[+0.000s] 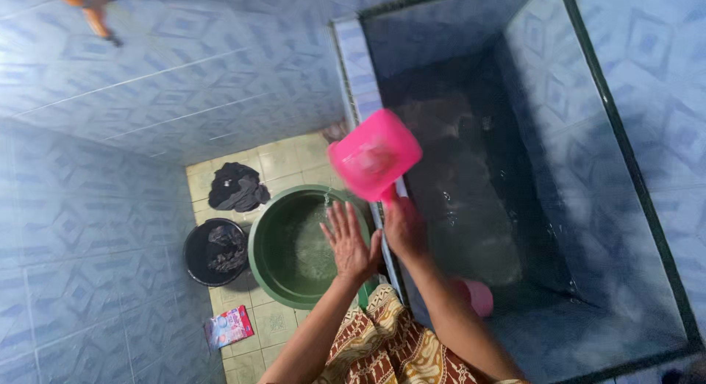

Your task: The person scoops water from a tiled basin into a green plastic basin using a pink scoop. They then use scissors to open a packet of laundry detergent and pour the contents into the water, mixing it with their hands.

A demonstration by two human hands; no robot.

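Observation:
My right hand grips the handle of a pink water dipper, tipped over the rim between the tank and a basin. Water streams from the dipper into a large green basin on the floor. My left hand is spread open, palm down, above the right side of the basin, holding nothing. Right of my hands is a blue tiled water tank holding dark water.
A small black bucket with dark cloth in it stands left of the basin. A heap of dark clothes lies on the tiled floor behind. A detergent packet lies near the front. Blue tiled walls close in all around.

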